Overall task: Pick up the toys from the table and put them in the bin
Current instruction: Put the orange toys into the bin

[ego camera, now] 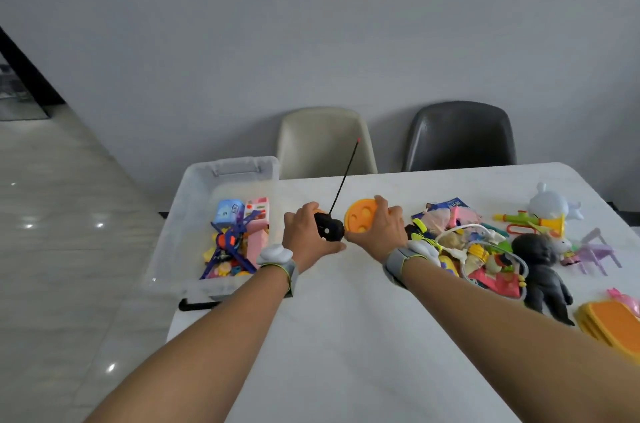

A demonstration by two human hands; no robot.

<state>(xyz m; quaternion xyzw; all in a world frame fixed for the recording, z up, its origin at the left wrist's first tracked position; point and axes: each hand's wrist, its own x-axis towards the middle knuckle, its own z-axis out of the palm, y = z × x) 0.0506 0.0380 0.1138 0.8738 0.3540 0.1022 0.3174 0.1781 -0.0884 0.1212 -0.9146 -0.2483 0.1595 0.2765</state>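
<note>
My left hand (306, 235) grips a black toy remote control (329, 228) whose thin antenna rises up and to the right. My right hand (379, 232) holds a round orange disc toy (360, 218) with holes in its face. Both hands hover over the white table (346, 318), just right of the clear plastic bin (194, 201). The bin stands at the table's left end and holds several colourful toys. A heap of toys (485, 249) lies to the right of my right hand.
Among the heap lie a black doll (540, 270), a green and yellow toy trumpet (530, 221), a purple toy chair (595, 253) and a white figure (550, 204). Orange flat pieces (613, 322) sit at the right edge. Two chairs, beige (323, 142) and dark grey (460, 135), stand behind the table.
</note>
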